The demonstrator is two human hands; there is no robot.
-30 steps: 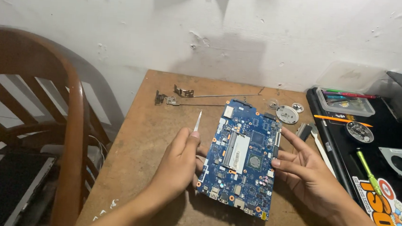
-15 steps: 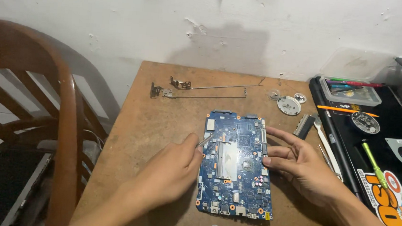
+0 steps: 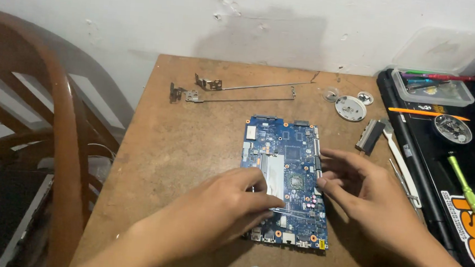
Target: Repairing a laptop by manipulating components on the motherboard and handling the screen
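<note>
A blue laptop motherboard (image 3: 295, 148) lies flat on the brown wooden table (image 3: 180, 157), its long side running away from me. My left hand (image 3: 227, 205) rests on the board's lower left part with curled fingers. A thin light tool (image 3: 299, 213) reaches from those fingers across the board. My right hand (image 3: 364, 192) is at the board's right edge, with fingertips and thumb touching that edge.
Two metal hinge brackets with long rods (image 3: 207, 84) lie at the table's back. Round white parts (image 3: 350, 108), a small black component (image 3: 370, 136) and a white pry tool (image 3: 400, 161) lie right of the board. A black laptop (image 3: 441, 164) carries a clear tool box (image 3: 433, 88) and a green screwdriver (image 3: 465, 188). A wooden chair (image 3: 53, 137) stands left.
The board was held tilted between both hands. It has been turned and laid flat on the table, and my left hand has come down onto it.
</note>
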